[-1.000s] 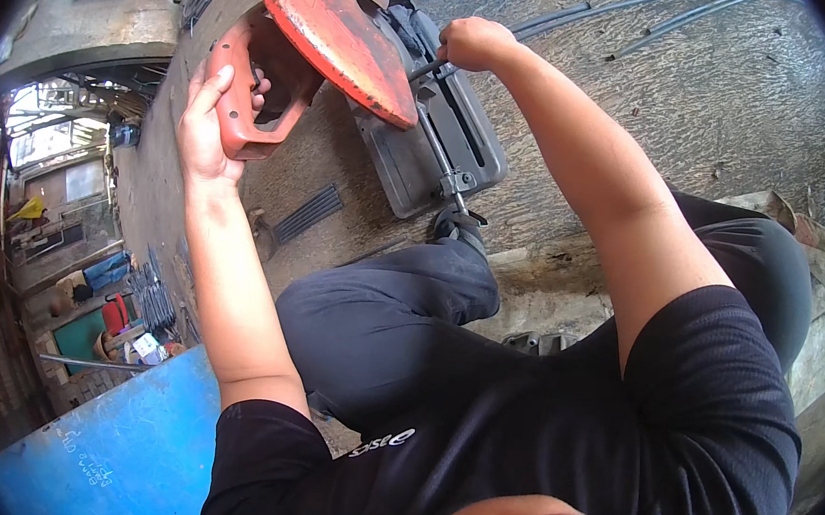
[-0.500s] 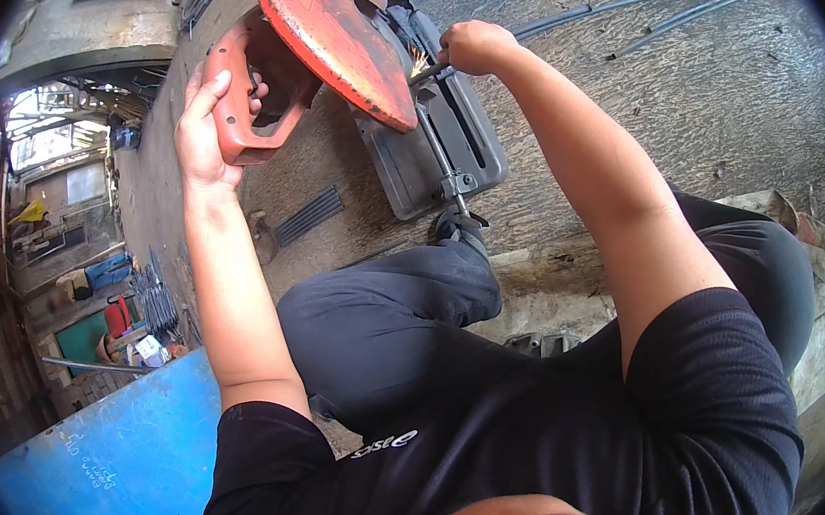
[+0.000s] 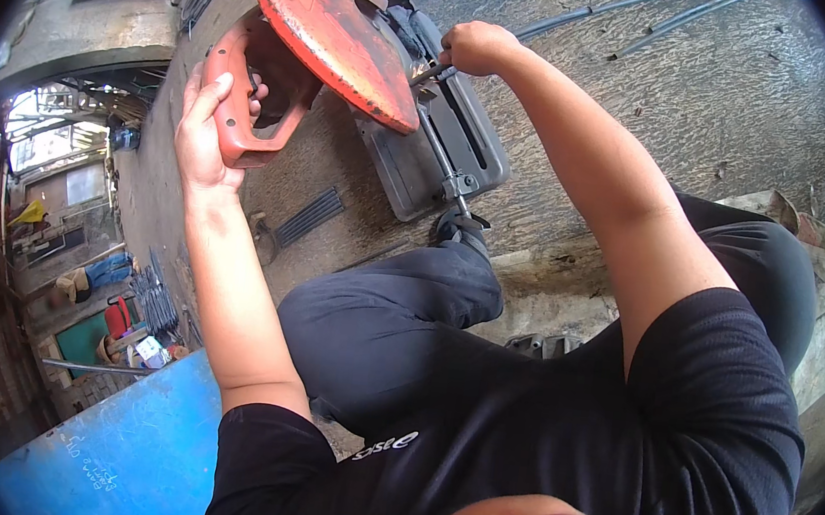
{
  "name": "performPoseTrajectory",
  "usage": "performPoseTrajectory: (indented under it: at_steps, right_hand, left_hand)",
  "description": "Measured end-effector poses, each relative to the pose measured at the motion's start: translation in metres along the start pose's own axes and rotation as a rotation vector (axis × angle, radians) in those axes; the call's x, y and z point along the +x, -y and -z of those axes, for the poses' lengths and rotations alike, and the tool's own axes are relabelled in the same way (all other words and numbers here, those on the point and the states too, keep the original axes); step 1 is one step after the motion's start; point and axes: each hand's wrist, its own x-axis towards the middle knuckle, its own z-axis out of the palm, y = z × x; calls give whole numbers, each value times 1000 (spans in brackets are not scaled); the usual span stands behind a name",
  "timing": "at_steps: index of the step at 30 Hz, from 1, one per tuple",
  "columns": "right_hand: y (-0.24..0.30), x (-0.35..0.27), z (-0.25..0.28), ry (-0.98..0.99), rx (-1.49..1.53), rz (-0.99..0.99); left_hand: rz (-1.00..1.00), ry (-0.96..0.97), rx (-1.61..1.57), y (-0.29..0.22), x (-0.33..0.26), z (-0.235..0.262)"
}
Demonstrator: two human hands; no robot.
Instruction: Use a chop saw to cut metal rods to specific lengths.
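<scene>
Chop saw (image 3: 353, 60) unchanged: your left hand (image 3: 207, 125) still grips its orange handle (image 3: 247, 109), right hand (image 3: 475, 48) stays clenched on the vise crank (image 3: 441, 130).

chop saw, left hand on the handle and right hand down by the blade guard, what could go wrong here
1. The right hand sits tight beside the orange blade guard, at a thin metal rod; if the saw head dropped, fingers could be pinched.
2. The left hand wraps the orange handle, so an accidental squeeze might start the saw.
3. One foot rests by the grey base.
</scene>
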Motion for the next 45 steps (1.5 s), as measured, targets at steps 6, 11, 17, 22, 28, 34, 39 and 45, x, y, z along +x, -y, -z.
performPoseTrajectory:
  at_steps: [6, 11, 17, 22, 28, 34, 39, 45]
  right_hand:
    - [-3, 3, -1, -7, -13, 29]
    - [2, -2, 1, -18, -18, 34]
    - [-1, -1, 0, -22, -23, 24]
    - [1, -3, 1, -20, 2, 8]
    - [1, -3, 2, -14, -18, 9]
    - [2, -2, 1, -5, -13, -9]
    - [3, -1, 3, -13, -9, -11]
    - [3, 0, 1, -31, -15, -16]
  left_hand:
    - [2, 0, -22, 1, 0, 0]
    - [-1, -30, 31, -2, 0, 2]
    - [27, -17, -50, 1, 1, 3]
    - [14, -48, 45, -4, 0, 0]
    - [36, 22, -20, -1, 3, 6]
    - [14, -67, 59, -7, -3, -7]
    - [5, -40, 42, -6, -1, -4]
    - [6, -26, 49, -6, 0, -2]
